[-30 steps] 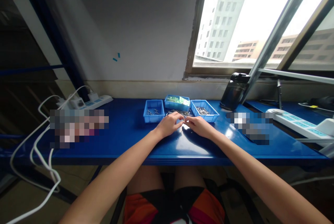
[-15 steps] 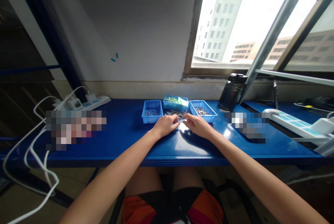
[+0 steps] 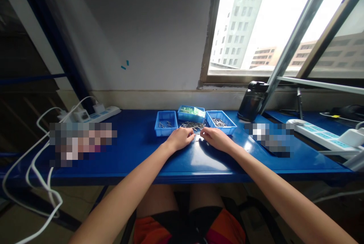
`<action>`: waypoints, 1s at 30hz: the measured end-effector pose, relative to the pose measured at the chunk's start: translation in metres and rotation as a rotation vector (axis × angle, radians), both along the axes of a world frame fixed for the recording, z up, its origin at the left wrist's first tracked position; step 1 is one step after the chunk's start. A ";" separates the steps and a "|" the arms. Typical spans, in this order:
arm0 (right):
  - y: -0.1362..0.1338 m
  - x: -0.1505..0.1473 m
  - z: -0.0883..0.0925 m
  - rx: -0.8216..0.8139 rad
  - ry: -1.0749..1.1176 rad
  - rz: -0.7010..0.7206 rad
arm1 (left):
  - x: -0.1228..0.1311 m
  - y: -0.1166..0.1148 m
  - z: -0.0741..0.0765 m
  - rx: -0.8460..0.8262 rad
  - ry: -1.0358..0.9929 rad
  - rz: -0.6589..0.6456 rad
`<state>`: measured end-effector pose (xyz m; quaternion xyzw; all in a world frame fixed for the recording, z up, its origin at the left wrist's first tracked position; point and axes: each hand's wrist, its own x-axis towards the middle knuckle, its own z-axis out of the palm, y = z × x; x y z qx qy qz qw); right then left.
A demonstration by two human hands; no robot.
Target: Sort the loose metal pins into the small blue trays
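Note:
My left hand (image 3: 180, 139) is closed in a pinch low over the blue table. Facing it, my right hand (image 3: 216, 138) has its thumb and fingers pressed together too. A thin, pale sliver shows in the narrow gap between the fingertips, too small to name. Just beyond them lies a loose pile of small, dark, slender metal pieces (image 3: 193, 125). Beside my left hand is a blue tray (image 3: 165, 132) with a few such pieces. More of the pieces fill part of another blue tray (image 3: 231, 126) beside my right hand.
Behind the pile, a third blue tray (image 3: 183, 116) holds a green-and-clear plastic packet (image 3: 193, 112). A black bottle (image 3: 251, 102) stands at the back right. White power strips lie at left (image 3: 106, 114) and right (image 3: 315, 135). Two blurred-out items rest on the blue table (image 3: 136, 160).
My fingertips have drawn slightly apart, the right hand shifting a little to the right. More of the metal pile shows. The trays stay in place; the whole view has tipped slightly.

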<state>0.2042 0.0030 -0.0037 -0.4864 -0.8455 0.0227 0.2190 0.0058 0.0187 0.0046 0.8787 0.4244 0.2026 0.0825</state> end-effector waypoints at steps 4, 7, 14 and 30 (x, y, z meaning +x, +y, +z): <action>0.001 0.002 0.000 0.011 0.008 -0.069 | -0.002 0.000 0.000 0.008 -0.008 0.000; 0.001 0.001 0.001 -0.004 -0.001 -0.083 | -0.001 -0.001 0.001 0.018 -0.010 -0.018; 0.000 0.001 0.002 0.003 -0.001 -0.048 | 0.000 -0.001 0.001 0.020 0.021 -0.028; -0.002 0.000 0.005 0.124 0.082 -0.005 | -0.001 -0.002 0.001 0.053 0.019 -0.031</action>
